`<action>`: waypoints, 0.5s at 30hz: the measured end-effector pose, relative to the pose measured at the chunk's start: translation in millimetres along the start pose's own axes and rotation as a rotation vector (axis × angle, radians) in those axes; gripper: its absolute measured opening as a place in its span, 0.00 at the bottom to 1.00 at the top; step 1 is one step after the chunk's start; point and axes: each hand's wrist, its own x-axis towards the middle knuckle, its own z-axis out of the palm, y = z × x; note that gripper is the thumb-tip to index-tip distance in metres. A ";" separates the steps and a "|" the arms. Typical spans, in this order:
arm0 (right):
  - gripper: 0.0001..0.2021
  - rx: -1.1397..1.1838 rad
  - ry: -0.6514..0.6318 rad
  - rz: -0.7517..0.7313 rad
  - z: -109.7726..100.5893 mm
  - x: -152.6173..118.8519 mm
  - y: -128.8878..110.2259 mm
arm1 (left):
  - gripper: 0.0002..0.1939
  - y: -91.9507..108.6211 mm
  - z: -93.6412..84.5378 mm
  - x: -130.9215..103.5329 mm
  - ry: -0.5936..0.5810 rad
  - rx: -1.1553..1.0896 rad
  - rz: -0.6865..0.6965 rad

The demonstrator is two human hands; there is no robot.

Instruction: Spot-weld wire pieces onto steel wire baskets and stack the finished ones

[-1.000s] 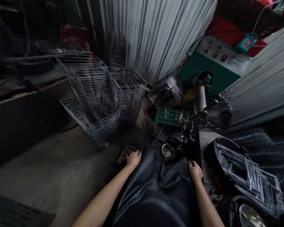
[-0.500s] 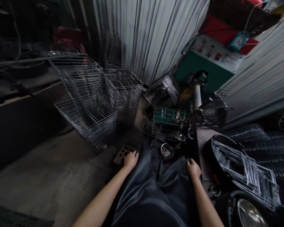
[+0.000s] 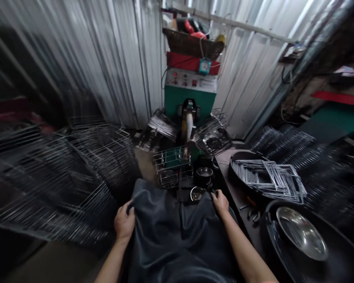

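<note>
Right grip (image 3: pixel 221 203) clamped on dark apron (image 3: pixel 156 222) | left grip (image 3: pixel 124 222): can't tell | I judge: edge-handling; next needs loosened fingers

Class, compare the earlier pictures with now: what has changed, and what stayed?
The view swung right: the machine now stands mid-picture, and the left wire racks slid further left. The left hand drew back along the left edge of the apron; the brick is out of sight. No grasp or release shows. The right hand stays at the apron's right edge.
</note>
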 end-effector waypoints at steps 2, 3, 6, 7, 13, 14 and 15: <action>0.11 0.116 0.052 0.006 -2.3 0.0 5.9 | 0.23 -0.3 -7.7 16.2 -0.039 0.047 -0.036; 0.11 0.179 0.080 0.012 -3.7 0.3 8.7 | 0.22 0.5 -10.1 23.9 -0.061 0.077 -0.056; 0.16 0.375 0.156 0.043 -7.3 1.6 14.5 | 0.27 13.5 -14.0 49.0 -0.091 0.136 -0.030; 0.18 0.438 0.175 0.055 -8.1 1.4 15.5 | 0.31 23.0 -14.8 59.2 -0.092 0.135 0.021; 0.21 0.713 0.237 -0.008 -4.5 -17.8 17.2 | 0.51 123.7 -19.4 139.8 -0.135 0.081 0.402; 0.20 0.735 0.223 -0.051 -2.6 -23.7 18.3 | 0.52 139.0 -21.1 152.9 -0.162 0.099 0.447; 0.18 0.738 0.195 -0.093 -0.8 -29.9 19.6 | 0.53 151.2 -23.1 164.5 -0.181 0.128 0.487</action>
